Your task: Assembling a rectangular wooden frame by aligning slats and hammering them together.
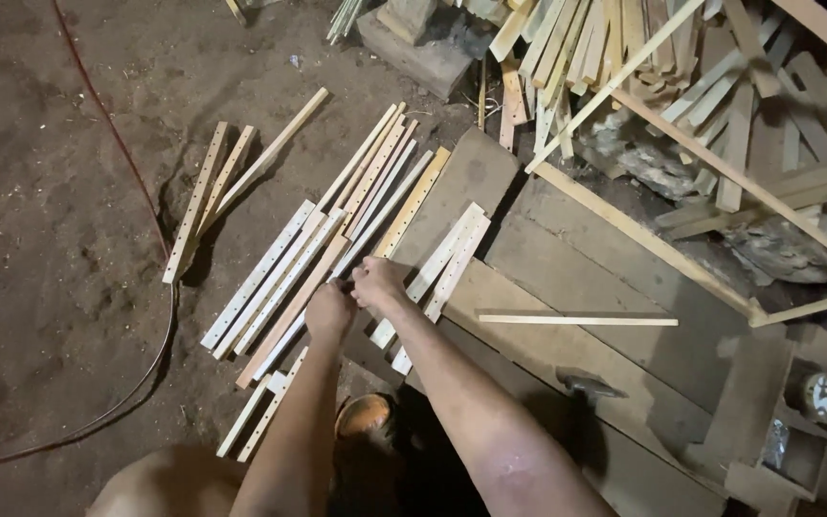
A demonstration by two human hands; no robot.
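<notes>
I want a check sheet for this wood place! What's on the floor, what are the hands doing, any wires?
Surface: brown dirt floor; worn wooden boards on the right.
Job's things: pale wooden slats with drilled holes lying side by side on the floor and boards.
Clutter: heap of scrap wood strips; one loose thin stick; hammer on the boards.
Hands: left hand and right hand close together over the slats; what they grip is too small to tell.
Cables: red cable curving across the dirt.
Surroundings: stone block at the top; dim light.
</notes>
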